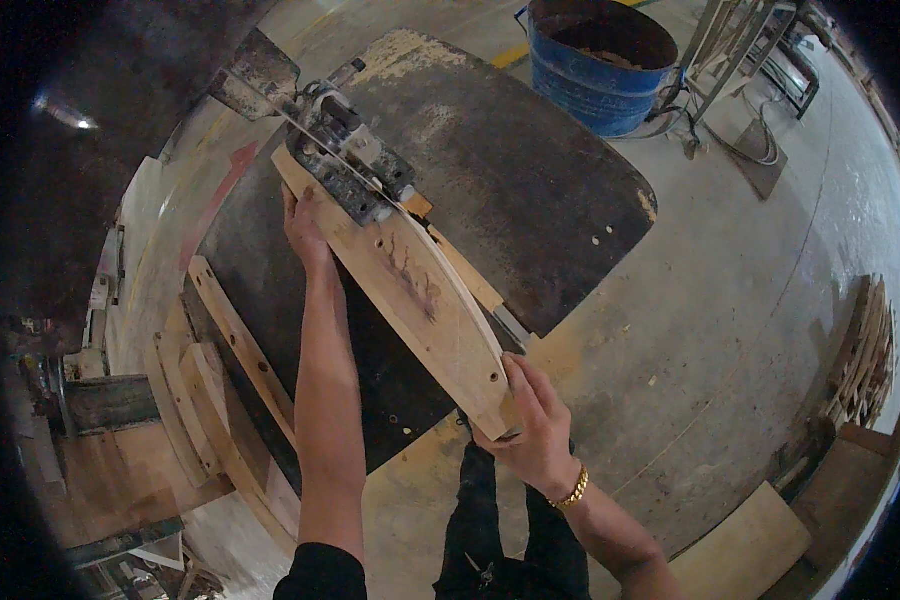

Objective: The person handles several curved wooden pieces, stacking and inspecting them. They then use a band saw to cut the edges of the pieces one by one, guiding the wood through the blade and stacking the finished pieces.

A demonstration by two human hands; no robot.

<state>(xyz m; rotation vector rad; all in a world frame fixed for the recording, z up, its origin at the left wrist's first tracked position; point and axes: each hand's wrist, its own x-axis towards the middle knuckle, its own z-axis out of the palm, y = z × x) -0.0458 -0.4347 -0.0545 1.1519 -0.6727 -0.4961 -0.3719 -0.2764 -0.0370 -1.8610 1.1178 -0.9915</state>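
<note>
Left hand (306,222) and right hand (532,430) grip opposite ends of the board (410,290), seemingly mid-cut at the blade (315,138), so the next push calls for steady guiding.

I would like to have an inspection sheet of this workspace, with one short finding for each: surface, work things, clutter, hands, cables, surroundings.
Surface: black machine table, pale dust on its far end.
Work things: wooden board with holes, against the metal guide assembly.
Clutter: curved wooden pieces at the left; wood strips piled at the right.
Hands: left hand at the board's left edge; right hand grips its near end.
Cables: loose cables on the floor, right of the blue tub.
Surroundings: blue tub beyond the table, brownish material inside.
</note>
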